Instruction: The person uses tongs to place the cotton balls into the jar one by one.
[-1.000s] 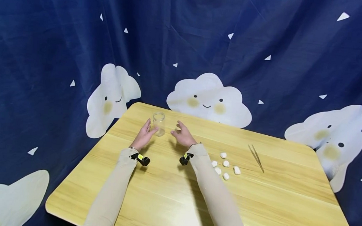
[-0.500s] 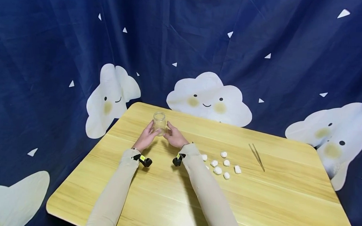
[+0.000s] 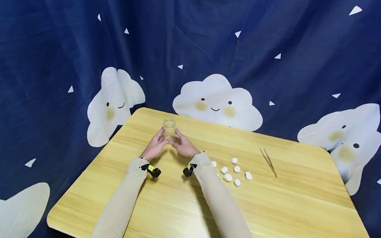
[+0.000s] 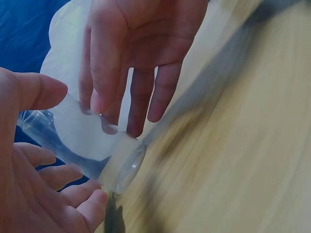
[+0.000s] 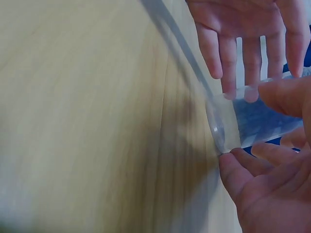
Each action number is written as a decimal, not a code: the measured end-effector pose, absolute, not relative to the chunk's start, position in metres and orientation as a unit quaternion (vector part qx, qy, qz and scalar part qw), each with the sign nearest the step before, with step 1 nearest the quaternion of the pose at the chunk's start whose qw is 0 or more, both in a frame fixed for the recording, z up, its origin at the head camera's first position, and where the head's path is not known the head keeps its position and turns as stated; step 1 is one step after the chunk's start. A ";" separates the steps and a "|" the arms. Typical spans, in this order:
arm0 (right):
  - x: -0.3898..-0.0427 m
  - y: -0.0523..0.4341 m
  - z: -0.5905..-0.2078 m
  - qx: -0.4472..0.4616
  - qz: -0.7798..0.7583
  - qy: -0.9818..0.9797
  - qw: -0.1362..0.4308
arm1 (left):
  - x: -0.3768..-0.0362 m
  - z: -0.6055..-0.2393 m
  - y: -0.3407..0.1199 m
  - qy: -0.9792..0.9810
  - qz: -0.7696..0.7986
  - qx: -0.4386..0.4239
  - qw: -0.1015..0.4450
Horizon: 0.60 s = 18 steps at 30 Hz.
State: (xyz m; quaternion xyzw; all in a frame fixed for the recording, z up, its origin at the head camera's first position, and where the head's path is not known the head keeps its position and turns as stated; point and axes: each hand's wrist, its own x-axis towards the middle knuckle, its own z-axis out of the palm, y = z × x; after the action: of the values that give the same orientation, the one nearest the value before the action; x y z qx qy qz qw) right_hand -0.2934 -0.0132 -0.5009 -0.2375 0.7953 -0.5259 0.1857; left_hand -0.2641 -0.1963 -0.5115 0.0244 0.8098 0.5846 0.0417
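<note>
A clear jar (image 3: 169, 131) with an open mouth stands upright near the far left of the table. My left hand (image 3: 154, 146) holds its left side, thumb in front and fingers along the wall. From the other side my right hand (image 3: 185, 146) holds it too, the thumbs close together. In the left wrist view the jar (image 4: 87, 141) looks see-through, with nothing visible inside. The right wrist view shows the jar's round base (image 5: 216, 127) near the tabletop; I cannot tell whether they touch.
Several white cotton balls (image 3: 227, 177) lie right of centre on the wooden table (image 3: 172, 218), some partly behind the right forearm. Metal tweezers (image 3: 268, 162) rest farther right. A dark blue curtain (image 3: 214, 34) with cloud prints hangs behind the table.
My right hand has moved left onto the jar, which it stood apart from a second ago. Both hands now hold it. More cotton balls show beside the right sleeve.
</note>
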 end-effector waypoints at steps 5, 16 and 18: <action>-0.291 -0.002 -0.501 -0.241 -0.523 0.798 0.176 | -0.263 -0.513 -0.187 0.804 0.592 0.038 0.042; -0.277 0.020 -0.499 -0.220 -0.513 0.811 0.175 | -0.262 -0.510 -0.169 0.810 0.580 0.067 0.057; -0.275 0.025 -0.500 -0.217 -0.506 0.817 0.173 | -0.261 -0.510 -0.165 0.812 0.575 0.072 0.065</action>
State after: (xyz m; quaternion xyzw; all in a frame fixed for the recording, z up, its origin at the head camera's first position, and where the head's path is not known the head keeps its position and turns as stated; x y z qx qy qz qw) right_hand -0.2747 0.0250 -0.5001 -0.2166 0.8167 -0.5061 0.1730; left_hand -0.2613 -0.1655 -0.5095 0.0719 0.8125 0.5749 0.0650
